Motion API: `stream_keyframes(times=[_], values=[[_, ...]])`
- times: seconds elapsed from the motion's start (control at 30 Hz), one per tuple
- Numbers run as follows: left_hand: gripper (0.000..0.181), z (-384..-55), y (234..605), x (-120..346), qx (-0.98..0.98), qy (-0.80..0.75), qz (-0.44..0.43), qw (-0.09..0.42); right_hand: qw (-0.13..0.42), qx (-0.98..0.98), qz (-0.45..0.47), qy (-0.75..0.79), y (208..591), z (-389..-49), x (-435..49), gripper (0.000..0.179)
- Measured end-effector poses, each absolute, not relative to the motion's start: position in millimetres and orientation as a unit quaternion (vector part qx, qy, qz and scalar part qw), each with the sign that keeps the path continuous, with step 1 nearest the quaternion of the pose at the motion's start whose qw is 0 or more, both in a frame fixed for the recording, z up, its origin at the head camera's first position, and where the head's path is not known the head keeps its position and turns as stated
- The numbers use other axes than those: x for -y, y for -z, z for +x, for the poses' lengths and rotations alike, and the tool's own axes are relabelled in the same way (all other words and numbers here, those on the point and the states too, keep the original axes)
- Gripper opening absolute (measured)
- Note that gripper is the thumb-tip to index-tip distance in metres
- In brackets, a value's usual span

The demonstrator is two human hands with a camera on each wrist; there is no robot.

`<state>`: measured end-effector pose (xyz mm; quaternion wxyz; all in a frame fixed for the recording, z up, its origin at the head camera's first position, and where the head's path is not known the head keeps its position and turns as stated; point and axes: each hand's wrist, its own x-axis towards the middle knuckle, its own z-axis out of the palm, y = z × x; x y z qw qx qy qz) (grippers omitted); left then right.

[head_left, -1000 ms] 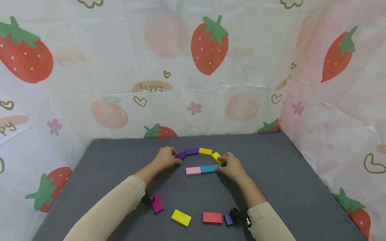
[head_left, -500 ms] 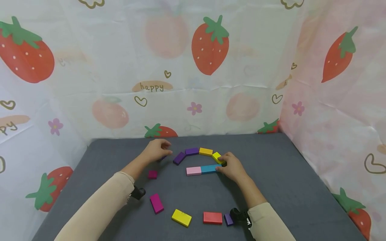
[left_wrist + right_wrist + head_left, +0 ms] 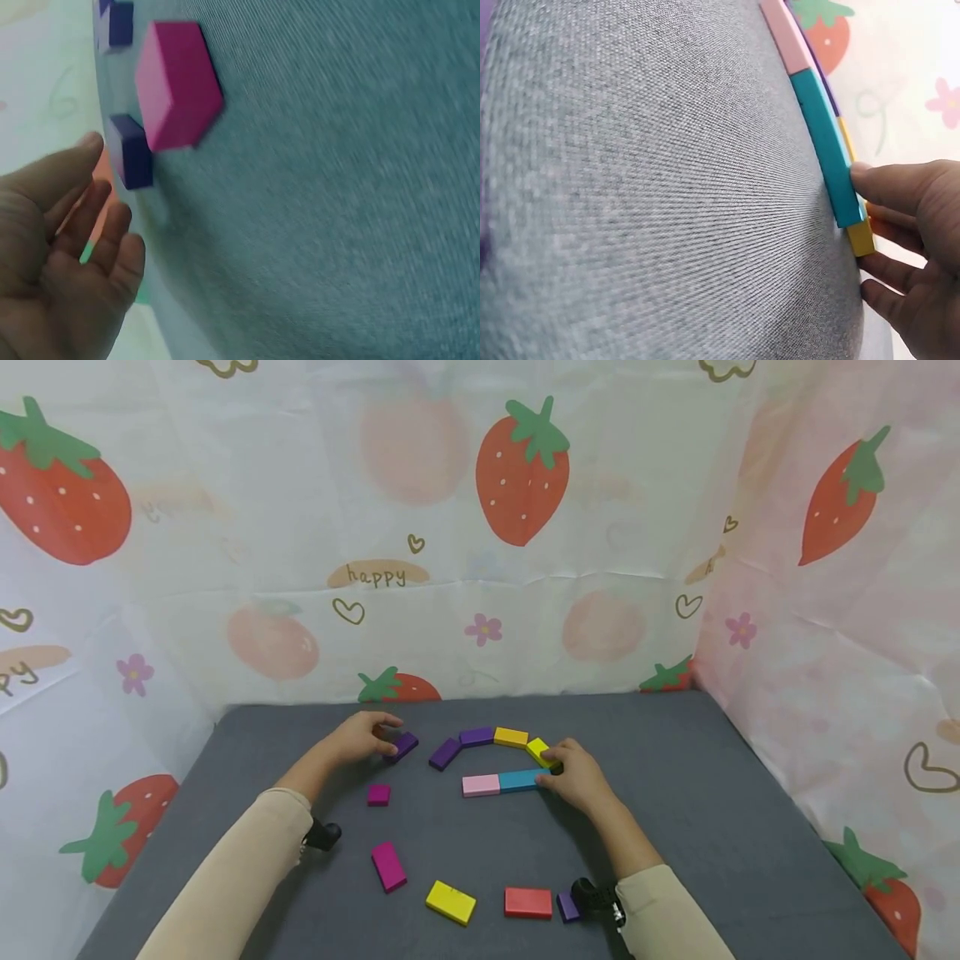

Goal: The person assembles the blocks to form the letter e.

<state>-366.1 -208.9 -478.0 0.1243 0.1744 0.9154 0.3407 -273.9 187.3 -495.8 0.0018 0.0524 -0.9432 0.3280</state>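
Observation:
My left hand (image 3: 367,737) is at the back left, thumb and fingers loosely spread beside a purple block (image 3: 405,744). In the left wrist view this purple block (image 3: 132,153) stands just past the thumb, with a gap to the fingers. My right hand (image 3: 577,775) rests at the right end of a block arrangement. Its thumb touches the blue block (image 3: 827,146), and its fingers lie against the yellow block (image 3: 862,237) behind it. A pink block (image 3: 481,786) adjoins the blue one. Behind them curve two purple blocks (image 3: 476,737), an orange block (image 3: 512,737) and that yellow block (image 3: 537,749).
Loose on the grey tabletop (image 3: 300,743) lie a small magenta block (image 3: 378,795), a longer magenta block (image 3: 389,867), a yellow block (image 3: 451,902) and a red block (image 3: 528,902). A violet block (image 3: 567,907) sits near the right wrist camera (image 3: 592,895). Strawberry-patterned cloth (image 3: 450,527) walls surround the table.
My left hand has left the purple block at the arc's left end and moved left to another purple block, uncovering the small magenta block. My right hand has stayed in place.

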Motion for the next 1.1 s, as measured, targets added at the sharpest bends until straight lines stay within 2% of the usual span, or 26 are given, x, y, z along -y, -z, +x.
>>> stream_keyframes(times=[0.53, 1.1], values=[[0.071, -369, 490, 213, -0.902, -0.341, 0.206, 0.167, 0.004, 0.944, 0.053, -0.325, 496, -275, -188, 0.047], [0.073, -372, 495, 211, -0.907, -0.323, 0.207, 0.174, 0.005, 0.943, 0.053, -0.329, 496, -274, -188, 0.047]])
